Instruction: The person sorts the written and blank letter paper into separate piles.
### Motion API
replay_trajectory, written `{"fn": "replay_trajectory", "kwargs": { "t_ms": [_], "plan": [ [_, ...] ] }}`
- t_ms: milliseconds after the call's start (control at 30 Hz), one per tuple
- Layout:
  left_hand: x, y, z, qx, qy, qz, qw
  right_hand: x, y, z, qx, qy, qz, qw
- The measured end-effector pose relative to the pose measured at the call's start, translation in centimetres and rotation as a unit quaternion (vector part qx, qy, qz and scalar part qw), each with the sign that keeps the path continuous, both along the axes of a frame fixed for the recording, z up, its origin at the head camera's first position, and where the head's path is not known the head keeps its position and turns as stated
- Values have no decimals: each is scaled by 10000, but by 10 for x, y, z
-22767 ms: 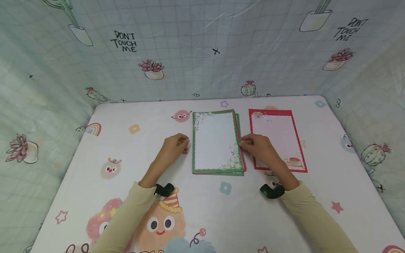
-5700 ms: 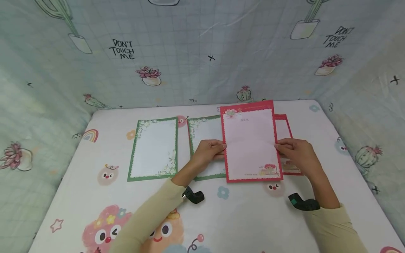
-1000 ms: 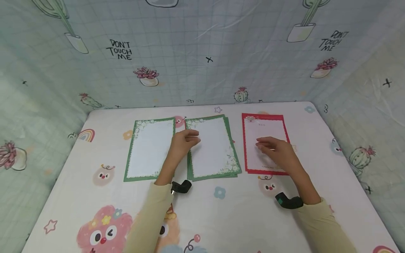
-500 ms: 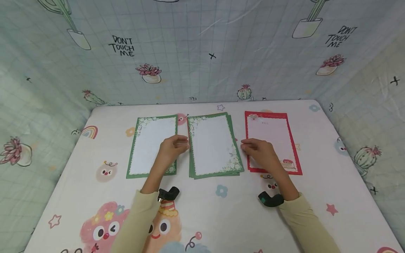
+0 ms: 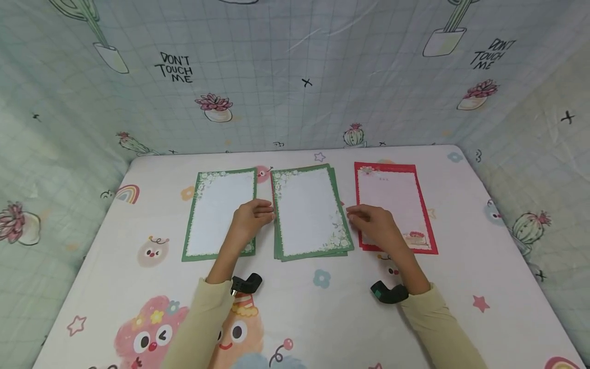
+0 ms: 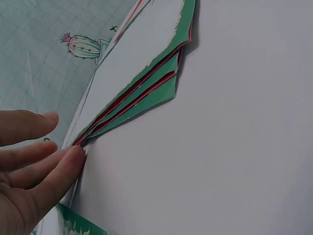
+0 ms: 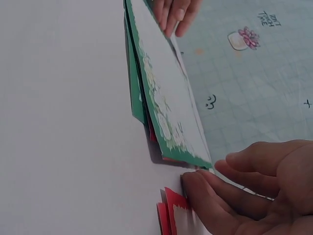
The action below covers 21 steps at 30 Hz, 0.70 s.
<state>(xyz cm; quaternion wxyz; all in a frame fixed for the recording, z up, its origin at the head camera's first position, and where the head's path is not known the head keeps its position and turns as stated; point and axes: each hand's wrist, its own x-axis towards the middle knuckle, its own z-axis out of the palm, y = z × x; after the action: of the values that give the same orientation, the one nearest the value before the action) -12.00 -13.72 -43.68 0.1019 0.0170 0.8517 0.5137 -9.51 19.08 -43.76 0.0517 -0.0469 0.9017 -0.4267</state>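
A middle stack of stationery sheets (image 5: 309,212), topped by a white sheet with a green floral border, lies slightly fanned on the table. Green and red edges show in its layers in the left wrist view. My left hand (image 5: 251,220) is at the stack's left edge, its fingertips (image 6: 74,155) touching the layered edge, thumb apart. My right hand (image 5: 378,225) is by the right edge, over part of the red-bordered sheets (image 5: 387,187); its fingertips (image 7: 195,183) are close to the stack's corner, and whether they touch is unclear. Neither hand grips a sheet.
A single green-bordered sheet (image 5: 216,205) lies left of the middle stack, partly under my left hand in the head view. The white table (image 5: 322,312) has a cartoon-printed cover. Patterned cloth (image 5: 276,77) hangs behind it and at both sides.
Earlier, both hands held a red-bordered sheet over the right; it now lies on the right pile. A green sheet came to the left. Lately both hands moved to the middle stack's sides.
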Motion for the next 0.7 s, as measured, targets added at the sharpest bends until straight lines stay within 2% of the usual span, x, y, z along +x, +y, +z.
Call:
{"fn": "replay_trajectory", "kwargs": {
  "t_ms": [200,500,700],
  "plan": [
    [0,3,1,109,59,-9,9999,2,-3,-1,-141,-188,46,9997],
    [-1,3,-3,128,39,-10,9999,6,-7,-2,-366,-435,-77,9984],
    [-2,6,-7,36,-13,87,10000,6,-10,-1,-253,-485,-63,9985]
  ]
}}
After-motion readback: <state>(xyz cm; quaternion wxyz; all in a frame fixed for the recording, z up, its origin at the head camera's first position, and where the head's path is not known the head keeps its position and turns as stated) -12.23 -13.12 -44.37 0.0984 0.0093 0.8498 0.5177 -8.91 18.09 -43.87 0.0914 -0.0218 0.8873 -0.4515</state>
